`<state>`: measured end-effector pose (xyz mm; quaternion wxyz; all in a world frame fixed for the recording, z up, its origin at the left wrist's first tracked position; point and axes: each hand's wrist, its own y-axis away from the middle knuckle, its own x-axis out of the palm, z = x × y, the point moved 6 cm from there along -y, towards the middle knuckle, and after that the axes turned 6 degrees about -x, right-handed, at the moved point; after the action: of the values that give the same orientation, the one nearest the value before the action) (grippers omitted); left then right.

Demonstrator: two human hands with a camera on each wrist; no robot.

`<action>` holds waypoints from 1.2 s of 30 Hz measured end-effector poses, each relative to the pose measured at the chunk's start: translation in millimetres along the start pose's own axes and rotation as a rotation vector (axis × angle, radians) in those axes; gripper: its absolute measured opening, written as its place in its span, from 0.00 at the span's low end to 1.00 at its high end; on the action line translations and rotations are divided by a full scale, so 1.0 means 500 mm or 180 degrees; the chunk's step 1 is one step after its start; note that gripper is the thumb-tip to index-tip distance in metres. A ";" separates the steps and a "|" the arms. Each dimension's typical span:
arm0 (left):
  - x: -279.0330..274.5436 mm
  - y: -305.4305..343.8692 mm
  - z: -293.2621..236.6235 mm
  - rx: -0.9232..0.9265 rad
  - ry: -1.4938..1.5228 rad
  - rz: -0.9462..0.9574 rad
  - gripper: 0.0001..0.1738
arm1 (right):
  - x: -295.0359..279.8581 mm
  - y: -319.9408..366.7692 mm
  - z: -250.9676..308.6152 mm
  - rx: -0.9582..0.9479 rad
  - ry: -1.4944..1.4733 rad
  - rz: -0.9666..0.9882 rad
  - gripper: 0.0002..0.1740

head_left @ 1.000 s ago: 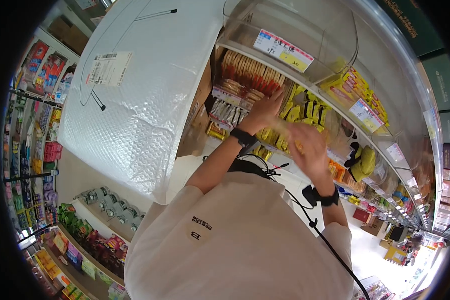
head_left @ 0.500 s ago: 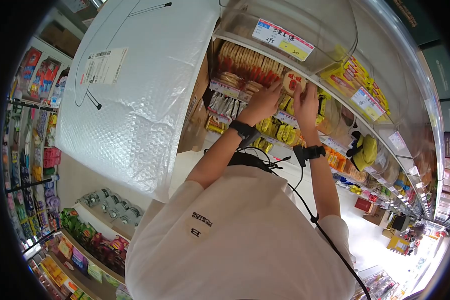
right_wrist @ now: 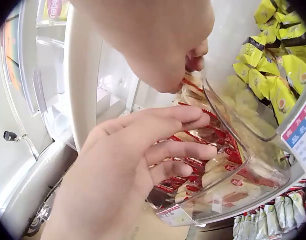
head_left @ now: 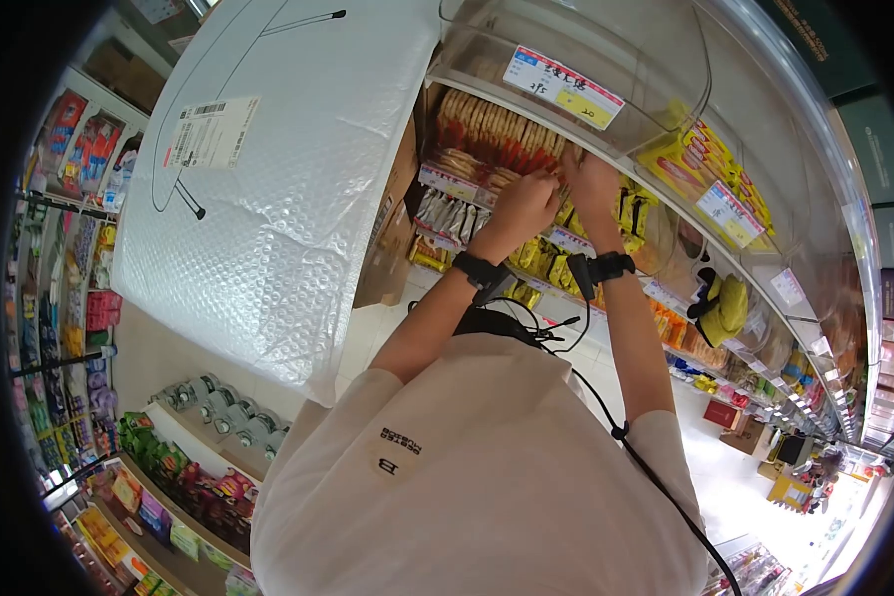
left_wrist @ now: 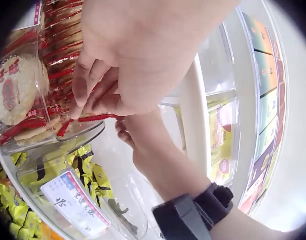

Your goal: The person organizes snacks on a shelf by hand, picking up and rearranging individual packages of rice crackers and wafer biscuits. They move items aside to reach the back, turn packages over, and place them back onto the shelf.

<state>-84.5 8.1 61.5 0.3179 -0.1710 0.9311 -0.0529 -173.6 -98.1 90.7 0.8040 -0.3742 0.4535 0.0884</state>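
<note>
Round rice crackers in clear and red wrappers point(head_left: 502, 129) stand in a packed row inside a clear plastic bin point(right_wrist: 228, 192). My left hand point(head_left: 520, 212) reaches over that row, its loosely bent fingers point(right_wrist: 180, 150) resting against the wrapped crackers. Beside it, at the row's near end, my right hand point(head_left: 594, 194) points down into the bin with curled fingers point(right_wrist: 195, 60). They pinch a wrapped rice cracker point(right_wrist: 191, 82), mostly hidden behind the hand. One cracker point(left_wrist: 15, 90) shows its white face through the bin wall.
Yellow packets point(right_wrist: 280, 82) fill the neighbouring bin. Above hangs a clear shelf bin with a price tag point(head_left: 564, 87). A large bubble-wrapped panel point(head_left: 258, 238) stands left of the bins. A dark cable point(head_left: 656, 477) runs along my right side.
My right hand first swung in blurred, then showed a round rice cracker face up beside the row. Now it has gone down into the bin, close to my left hand.
</note>
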 end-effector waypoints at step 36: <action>-0.051 0.132 0.005 0.0361 0.0660 0.0181 0.14 | 0.004 0.042 0.027 -0.0051 0.0175 0.0585 0.36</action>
<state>-82.7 79.0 60.4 0.2304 -0.1198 0.9590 -0.1139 -173.8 -74.8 82.6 0.7768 -0.3397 0.5071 0.1552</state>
